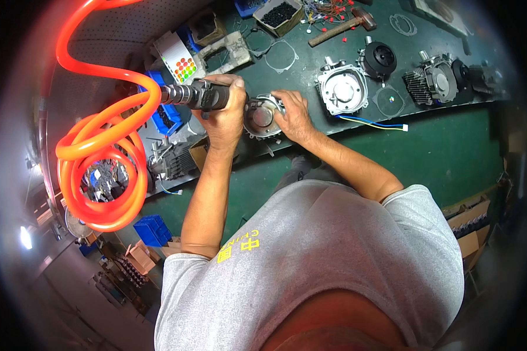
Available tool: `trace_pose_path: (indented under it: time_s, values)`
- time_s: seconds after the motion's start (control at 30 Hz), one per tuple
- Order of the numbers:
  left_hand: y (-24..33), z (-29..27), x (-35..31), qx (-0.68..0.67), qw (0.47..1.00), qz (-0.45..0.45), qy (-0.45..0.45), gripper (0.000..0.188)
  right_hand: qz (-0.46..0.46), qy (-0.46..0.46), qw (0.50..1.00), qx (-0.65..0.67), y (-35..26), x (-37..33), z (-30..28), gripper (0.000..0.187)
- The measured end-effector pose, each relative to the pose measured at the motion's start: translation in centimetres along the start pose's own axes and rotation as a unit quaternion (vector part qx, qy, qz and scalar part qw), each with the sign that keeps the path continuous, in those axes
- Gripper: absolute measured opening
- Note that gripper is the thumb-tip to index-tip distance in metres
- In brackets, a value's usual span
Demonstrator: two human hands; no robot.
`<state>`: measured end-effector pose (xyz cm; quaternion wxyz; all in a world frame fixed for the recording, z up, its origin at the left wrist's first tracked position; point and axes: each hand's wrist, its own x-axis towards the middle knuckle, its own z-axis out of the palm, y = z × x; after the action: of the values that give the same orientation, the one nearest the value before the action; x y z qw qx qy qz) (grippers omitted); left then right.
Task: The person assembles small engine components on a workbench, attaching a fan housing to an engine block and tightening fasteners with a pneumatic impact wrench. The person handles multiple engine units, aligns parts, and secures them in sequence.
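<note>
My left hand (223, 124) is wrapped around a dark pneumatic screwdriver (214, 95), its thumb along the body. A coiled orange air hose (102, 146) runs to the tool's metal end. The tool's working tip is hidden behind the hand and housing. Just right of it, a round cast-metal housing (260, 119) lies at the bench's near edge. My right hand (294, 119) grips the right rim of this housing, with fingers curled over it. To the right of that hand sits another open silver housing (341, 92) with a blue and yellow cable.
A dark green bench (301, 67) carries a black fan unit (380, 60), a finned motor assembly (433, 82) and flat gaskets (281, 57). Farther back are a hammer (345, 28) and a box of black screws (279, 16). A blue bin (168, 120) stands left.
</note>
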<state>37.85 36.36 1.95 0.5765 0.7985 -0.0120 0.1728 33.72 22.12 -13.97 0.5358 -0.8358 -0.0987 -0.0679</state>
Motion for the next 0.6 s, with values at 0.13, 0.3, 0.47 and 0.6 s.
trace_pose_path:
  time_s: [0.13,0.3,0.47,0.6]
  values:
    - [0.0,0.0,0.1,-0.003,1.0,-0.016,0.004,0.016,-0.005,0.0,1.0,-0.009,0.2,0.0,0.1,0.05]
    - [-0.3,0.2,-0.3,0.002,1.0,0.0,0.004,0.022,-0.002,-0.005,1.0,-0.006,0.2,0.1,0.0,0.051]
    - [-1.1,0.3,-0.6,-0.031,0.999,-0.009,0.001,0.025,-0.005,-0.006,1.0,-0.003,0.5,-0.1,-0.1,0.05]
    - [-0.2,0.8,-1.1,-0.057,0.997,-0.027,0.034,0.025,-0.016,-0.001,1.0,0.003,0.3,-0.2,-0.1,0.051]
